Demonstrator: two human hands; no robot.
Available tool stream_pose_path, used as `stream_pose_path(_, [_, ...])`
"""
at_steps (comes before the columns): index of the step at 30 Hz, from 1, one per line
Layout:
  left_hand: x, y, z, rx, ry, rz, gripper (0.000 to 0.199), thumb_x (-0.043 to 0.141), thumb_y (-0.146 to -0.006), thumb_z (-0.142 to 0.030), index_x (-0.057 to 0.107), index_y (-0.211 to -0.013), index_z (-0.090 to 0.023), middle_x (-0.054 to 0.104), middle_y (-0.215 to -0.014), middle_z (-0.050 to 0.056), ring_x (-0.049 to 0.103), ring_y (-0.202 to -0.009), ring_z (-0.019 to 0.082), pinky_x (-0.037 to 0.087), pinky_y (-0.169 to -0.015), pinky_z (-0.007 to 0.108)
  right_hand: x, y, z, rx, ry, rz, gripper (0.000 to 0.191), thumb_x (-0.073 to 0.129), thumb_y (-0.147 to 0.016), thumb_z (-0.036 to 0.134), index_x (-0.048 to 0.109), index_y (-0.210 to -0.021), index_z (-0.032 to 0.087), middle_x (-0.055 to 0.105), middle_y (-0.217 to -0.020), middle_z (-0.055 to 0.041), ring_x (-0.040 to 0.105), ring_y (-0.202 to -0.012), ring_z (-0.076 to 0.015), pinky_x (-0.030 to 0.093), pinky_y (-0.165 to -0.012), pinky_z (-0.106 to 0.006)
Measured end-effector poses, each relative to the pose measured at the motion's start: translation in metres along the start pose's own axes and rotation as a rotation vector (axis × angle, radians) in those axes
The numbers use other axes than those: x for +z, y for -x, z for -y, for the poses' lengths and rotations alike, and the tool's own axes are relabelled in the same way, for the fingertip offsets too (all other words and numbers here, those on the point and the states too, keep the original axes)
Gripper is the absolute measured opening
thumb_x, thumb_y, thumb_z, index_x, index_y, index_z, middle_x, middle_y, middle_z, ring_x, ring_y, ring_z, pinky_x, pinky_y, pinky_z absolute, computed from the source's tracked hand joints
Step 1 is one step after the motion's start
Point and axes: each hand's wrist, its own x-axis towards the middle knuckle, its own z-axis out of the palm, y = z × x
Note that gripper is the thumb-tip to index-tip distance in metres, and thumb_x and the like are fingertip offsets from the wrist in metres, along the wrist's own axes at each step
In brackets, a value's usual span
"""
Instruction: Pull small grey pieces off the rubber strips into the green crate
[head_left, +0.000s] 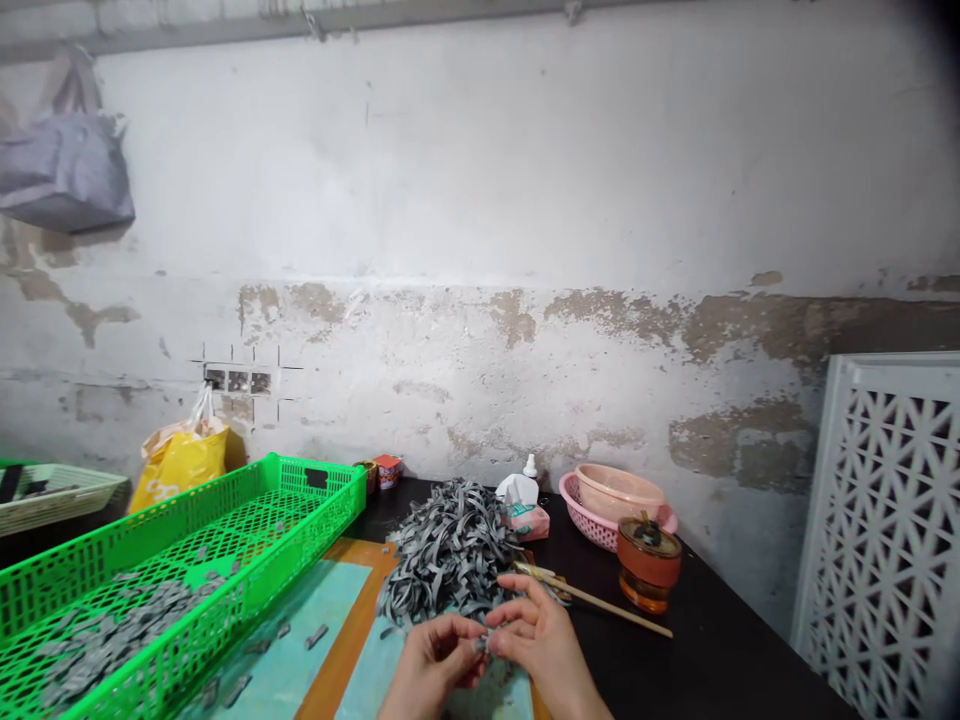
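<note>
Grip narrow: left hand (439, 655) and right hand (536, 632) pinch one small, grey, rubbery-looking piece (481, 646); likely light, pliable, best held by its ends.

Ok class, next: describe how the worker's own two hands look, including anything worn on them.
The left hand and the right hand are both bare, with no gloves. No ring, bracelet or watch shows on the parts in view, and no markings can be made out. No sleeve is visible; the picture's lower edge cuts off both arms.
</note>
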Motion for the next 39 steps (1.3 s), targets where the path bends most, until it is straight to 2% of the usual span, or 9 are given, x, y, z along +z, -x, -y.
stream_pose_path(6, [-0.002,-0.002,0.002,-0.017,0.011,0.016,0.043,0.084,-0.050,-0.050,0.071,-0.067,-0.013,0.064,-0.053,0.002,0.051,-0.050,0.012,0.038,-0.052,0.024,0.000,-0.003,-0.006,-0.042,0.018,0.004,0.055,0.087,-0.047,0.031,0.060,-0.093,0.018,0.065,-0.070,-0.0006,0.059,-0.055,-0.0141,0.047,-0.055,-0.027])
stream_pose_path(9, [-0.005,-0.003,0.005,-0.064,0.075,0.012,0.042,0.085,-0.049,-0.048,0.070,-0.067,-0.013,0.065,-0.055,0.003,0.053,-0.052,0.013,0.039,-0.053,0.023,-0.006,-0.005,0.000,-0.004,0.056,0.096,0.043,0.081,-0.057,0.044,0.064,-0.084,0.016,0.064,-0.070,-0.0017,0.061,-0.057,-0.0150,0.046,-0.055,-0.026])
stream_pose_path(12, [-0.008,-0.002,0.006,-0.092,0.147,0.029,0.038,0.085,-0.052,-0.044,0.070,-0.068,-0.013,0.064,-0.057,0.002,0.052,-0.053,0.011,0.037,-0.053,0.021,-0.014,-0.005,0.011,0.045,0.088,0.230,0.042,0.069,-0.069,0.054,0.066,-0.082,0.014,0.063,-0.063,-0.0012,0.060,-0.052,-0.0140,0.043,-0.053,-0.026])
stream_pose_path(15, [-0.009,0.000,0.004,-0.081,0.179,0.057,0.032,0.085,-0.056,-0.039,0.070,-0.068,-0.013,0.063,-0.058,0.001,0.050,-0.053,0.009,0.034,-0.052,0.019,-0.020,-0.001,0.023,0.047,0.098,0.337,0.034,0.070,-0.070,0.046,0.070,-0.083,0.014,0.066,-0.062,-0.0024,0.060,-0.055,-0.0151,0.045,-0.059,-0.028])
stream_pose_path(21, [-0.007,0.000,0.003,-0.106,0.181,0.063,0.029,0.085,-0.056,-0.035,0.070,-0.068,-0.013,0.063,-0.055,0.001,0.050,-0.050,0.009,0.033,-0.050,0.018,-0.019,0.007,0.031,0.049,0.161,0.415,0.015,0.073,-0.065,0.027,0.075,-0.075,0.016,0.068,-0.063,-0.0020,0.062,-0.062,-0.0165,0.046,-0.066,-0.030])
stream_pose_path(25, [-0.007,-0.001,0.005,-0.135,0.163,0.085,0.030,0.086,-0.055,-0.036,0.069,-0.067,-0.014,0.063,-0.054,0.001,0.049,-0.048,0.009,0.032,-0.049,0.018,-0.017,0.007,0.030,0.022,0.169,0.433,0.013,0.073,-0.065,0.027,0.074,-0.070,0.016,0.065,-0.062,-0.0004,0.059,-0.059,-0.0136,0.045,-0.061,-0.026])
stream_pose_path(30, [-0.007,0.000,0.008,-0.117,0.170,0.125,0.029,0.086,-0.056,-0.035,0.069,-0.068,-0.014,0.063,-0.054,0.000,0.048,-0.047,0.008,0.031,-0.049,0.018,-0.019,0.010,0.032,0.077,0.166,0.520,0.017,0.075,-0.066,0.031,0.072,-0.073,0.015,0.062,-0.062,0.0015,0.055,-0.055,-0.0106,0.045,-0.057,-0.024])
stream_pose_path(33, [-0.007,0.002,0.008,-0.123,0.188,0.125,0.028,0.086,-0.056,-0.033,0.069,-0.069,-0.015,0.063,-0.054,0.000,0.049,-0.049,0.008,0.031,-0.050,0.018,-0.020,0.010,0.033,0.127,0.156,0.498,0.019,0.076,-0.065,0.030,0.070,-0.072,0.013,0.063,-0.059,0.0009,0.057,-0.053,-0.0108,0.046,-0.058,-0.025])
stream_pose_path(39, [-0.004,0.004,0.004,-0.118,0.189,0.186,0.028,0.084,-0.059,-0.034,0.069,-0.070,-0.014,0.062,-0.056,0.000,0.049,-0.052,0.009,0.031,-0.052,0.019,-0.017,0.007,0.027,0.194,0.127,0.351,0.025,0.081,-0.055,0.028,0.067,-0.067,0.012,0.063,-0.050,0.0008,0.058,-0.046,-0.0118,0.047,-0.053,-0.025])
